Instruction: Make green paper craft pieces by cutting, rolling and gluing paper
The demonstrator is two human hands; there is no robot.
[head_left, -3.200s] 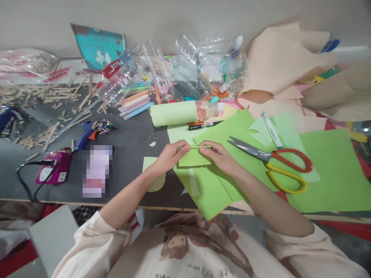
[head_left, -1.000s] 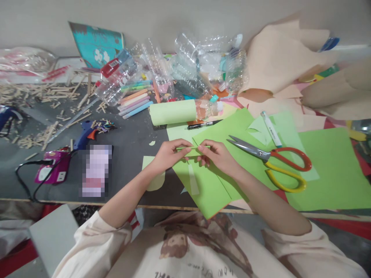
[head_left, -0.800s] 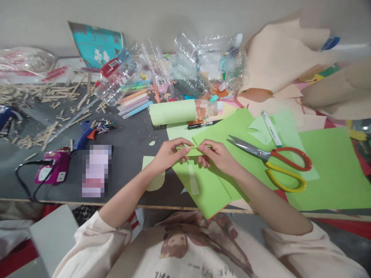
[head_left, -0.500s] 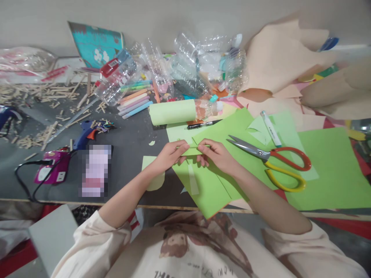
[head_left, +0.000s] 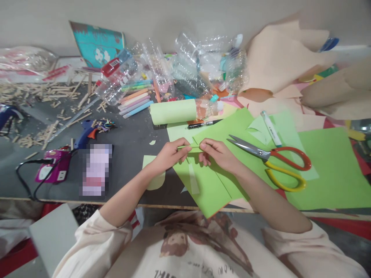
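Observation:
Between my two hands is a narrow strip of green paper (head_left: 194, 146), seen nearly edge-on. My left hand (head_left: 174, 153) pinches its left end, and my right hand (head_left: 216, 152) pinches the right end between thumb and forefinger. Both hands hover over large sheets of green paper (head_left: 211, 197). A pale slip of paper (head_left: 193, 179) lies just below them. Right of my right hand rest open scissors (head_left: 262, 153) with red and yellow handles. Beyond my hands a plastic bottle wrapped in light green paper (head_left: 174, 112) lies on its side, with a black pen (head_left: 204, 124) before it.
To the left are a phone (head_left: 95, 170), a magenta box with a black cord (head_left: 53, 165), a blue glue gun (head_left: 85, 133) and scattered wooden sticks (head_left: 43, 135). Clear plastic bottles (head_left: 188, 65) and brown paper (head_left: 278, 58) pile up at the back. A white marker (head_left: 271, 129) lies right.
The strip has turned from showing its broader face to nearly edge-on, looking thinner. My right hand's fingers have shifted slightly right; the table items stay in place.

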